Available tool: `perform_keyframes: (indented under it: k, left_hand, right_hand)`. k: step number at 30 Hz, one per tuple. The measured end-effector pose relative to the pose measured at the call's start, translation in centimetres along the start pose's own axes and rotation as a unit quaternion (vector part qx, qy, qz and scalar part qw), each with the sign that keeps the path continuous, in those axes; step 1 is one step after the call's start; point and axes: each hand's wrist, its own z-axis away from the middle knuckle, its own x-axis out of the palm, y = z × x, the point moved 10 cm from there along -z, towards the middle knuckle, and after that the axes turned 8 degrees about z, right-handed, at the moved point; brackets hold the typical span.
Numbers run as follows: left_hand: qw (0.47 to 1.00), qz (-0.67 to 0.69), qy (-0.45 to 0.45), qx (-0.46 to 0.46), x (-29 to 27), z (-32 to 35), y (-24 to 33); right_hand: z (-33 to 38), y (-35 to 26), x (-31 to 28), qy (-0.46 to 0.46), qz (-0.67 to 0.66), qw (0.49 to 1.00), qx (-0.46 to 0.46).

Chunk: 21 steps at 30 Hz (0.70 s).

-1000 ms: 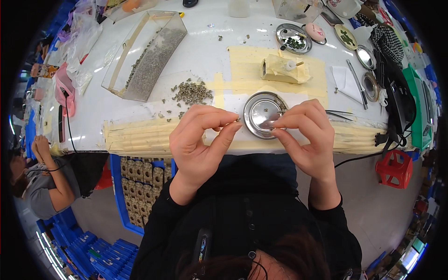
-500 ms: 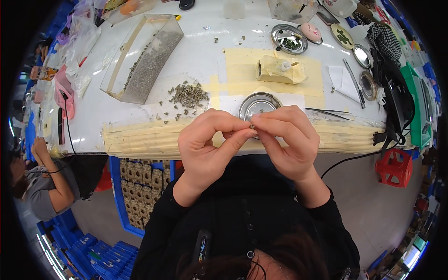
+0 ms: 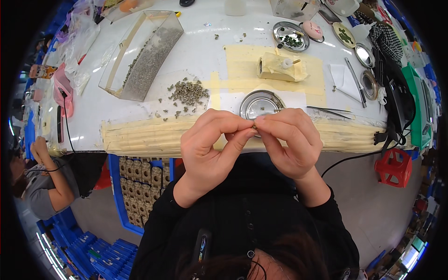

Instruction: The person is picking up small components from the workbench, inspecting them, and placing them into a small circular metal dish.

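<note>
Both forearms, in black sleeves, rise from the lower edge toward 12 o'clock and converge at the centre of the view; the left hand (image 3: 212,147) sits at about 9 o'clock of the meeting point, the right hand (image 3: 289,140) at about 3 o'clock. The 2 hands touch at their fingertips, thumbs and forefingers pinched together over a tiny piece, too small to tell; the remaining fingers of each hand are curled loosely inward. The left wrist bends so the knuckles face 12 o'clock; the right wrist angles toward 10 o'clock; both hands are raised level with each other.
</note>
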Motion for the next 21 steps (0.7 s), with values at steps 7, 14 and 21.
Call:
perform_keyframes:
  k: [7, 14, 21]
  left_hand:
    - [0.993, -0.077, -0.093, -0.018, 0.5, -0.8, 0.6]
    - [0.994, -0.046, -0.091, -0.048, 0.7, -0.5, -0.1]
    - [0.971, 0.173, -0.039, -0.160, 0.8, 0.4, -2.7]
  right_hand:
    - [-0.4, 0.0, 0.8, -0.096, -0.014, 0.994, -0.046]
    - [-0.5, 0.4, 0.7, -0.095, -0.034, 0.995, -0.011]
    - [-0.2, 0.9, 0.2, -0.042, -0.038, 0.998, 0.027]
